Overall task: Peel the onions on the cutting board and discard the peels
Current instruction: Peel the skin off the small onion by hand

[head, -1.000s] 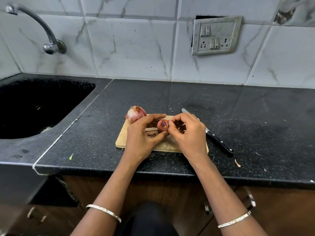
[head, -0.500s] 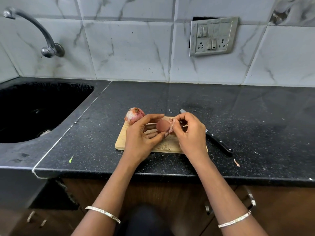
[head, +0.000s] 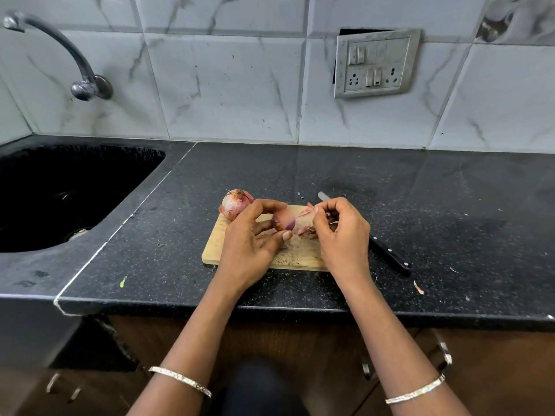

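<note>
A wooden cutting board [head: 214, 249] lies on the black counter. Above it my left hand [head: 249, 241] grips a small red onion [head: 283, 220] between thumb and fingers. My right hand [head: 342, 232] pinches a strip of pink peel [head: 304, 216] that stretches away from the onion to the right, with more loose peel bunched under its fingers. A second, unpeeled onion [head: 235, 202] sits at the board's far left corner, just behind my left hand.
A black-handled knife [head: 390, 256] lies on the counter right of the board, its tip behind my right hand. A dark sink [head: 60, 190] with a tap [head: 75, 64] is on the left. Small peel scraps [head: 418, 287] dot the counter at right.
My right hand has pulled a strip of peel off the onion toward the right, baring more purple flesh. My left hand has kept hold of the onion.
</note>
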